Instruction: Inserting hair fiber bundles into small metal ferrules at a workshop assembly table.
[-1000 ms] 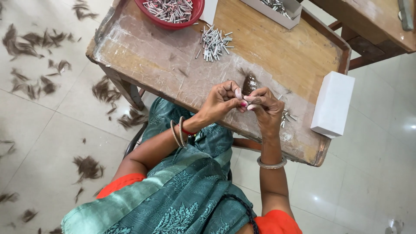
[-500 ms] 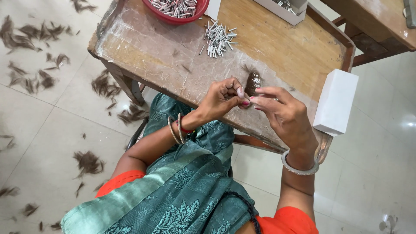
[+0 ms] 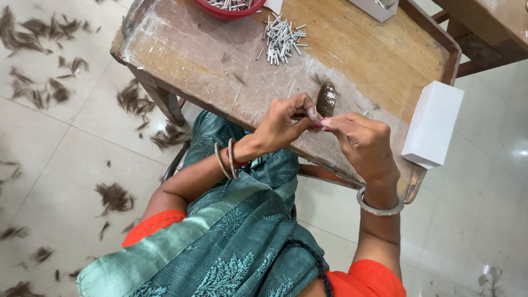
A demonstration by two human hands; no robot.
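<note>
My left hand and my right hand meet fingertip to fingertip just above the near part of the worn wooden table. Both pinch something small between thumb and fingers; the fingers hide what it is. A dark brown tuft of hair lies on the table just beyond the fingertips, apart from them. Farther back lies a loose pile of short silver metal tubes. Bangles ring both wrists.
A red bowl with more metal tubes stands at the table's far edge. A white box sits on the right corner, overhanging it. A second box and another wooden table are behind. Hair clumps litter the tiled floor.
Both hands stay pinched together in about the same spot. My right wrist has turned and its forearm has swung out to the right. The hair tuft now shows in full beyond the fingers.
</note>
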